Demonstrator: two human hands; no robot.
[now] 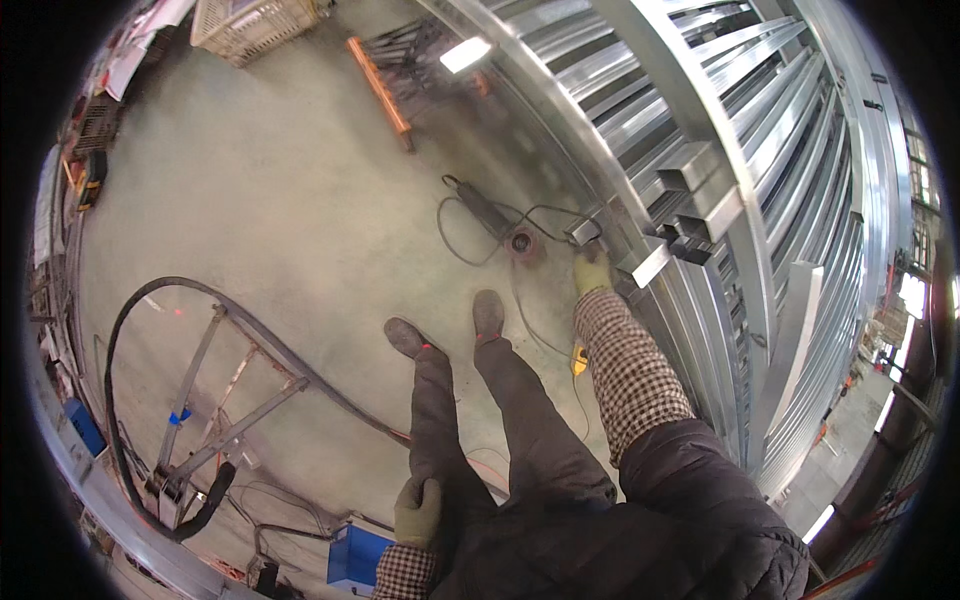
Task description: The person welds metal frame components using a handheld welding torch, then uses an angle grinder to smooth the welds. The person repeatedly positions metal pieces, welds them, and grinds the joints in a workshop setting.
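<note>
My right hand [592, 274], in a pale yellow-green glove, reaches forward beside the metal rack. Its fingers close on the near end of a short piece of square metal tube [582, 233]; the grip is partly hidden. My left hand [417, 514], gloved alike, hangs by my left thigh with curled fingers and nothing visible in it. On the floor ahead of my feet lies a dark angle grinder [485, 210] with its cord looped around it. A round reddish-brown thing [521, 243] sits at its near end.
To the right, a rack [615, 175] carries many long metal profiles, with short square tube offcuts [712, 213] on its edge. A metal frame with a black hose [250, 340] stands at left. Also there: a blue box [357, 556], a beige crate [250, 28], an orange-barred stand [380, 92], a yellow cord piece [579, 359].
</note>
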